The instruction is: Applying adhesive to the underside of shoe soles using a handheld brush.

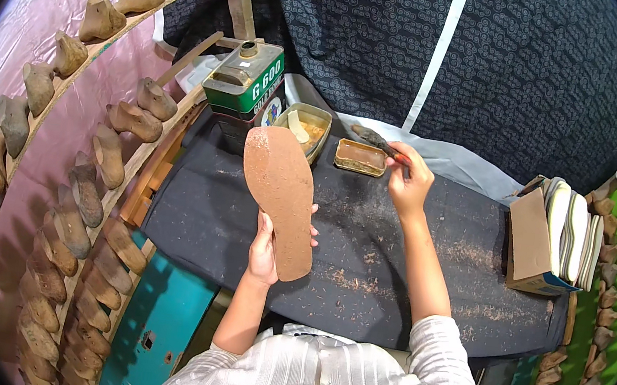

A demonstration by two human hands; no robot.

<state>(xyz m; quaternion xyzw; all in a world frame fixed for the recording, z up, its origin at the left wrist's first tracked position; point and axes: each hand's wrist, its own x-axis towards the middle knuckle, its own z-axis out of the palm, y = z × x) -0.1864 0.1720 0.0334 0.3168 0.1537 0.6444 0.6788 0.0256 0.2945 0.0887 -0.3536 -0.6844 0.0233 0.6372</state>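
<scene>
My left hand (265, 252) grips a brown shoe sole (277, 197) by its narrower lower part, thumb in front and fingertips round the right edge. The sole is held up above the table, wide end away from me, and its upper left looks shiny. In my right hand (410, 181) is a brush (379, 143), its dark, crusted end pointing left. That end hovers over or just beyond a small rectangular tin (360, 157) with brownish contents; I cannot tell whether it touches the rim.
A green-topped metal can (244, 75) and an open tub (315, 122) with yellowish contents stand at the back left. Crumbs litter the dark table cover (385, 254). At right sits a cardboard box (534, 237) of pale soles. Racks of wooden shoe lasts (134, 121) flank both sides.
</scene>
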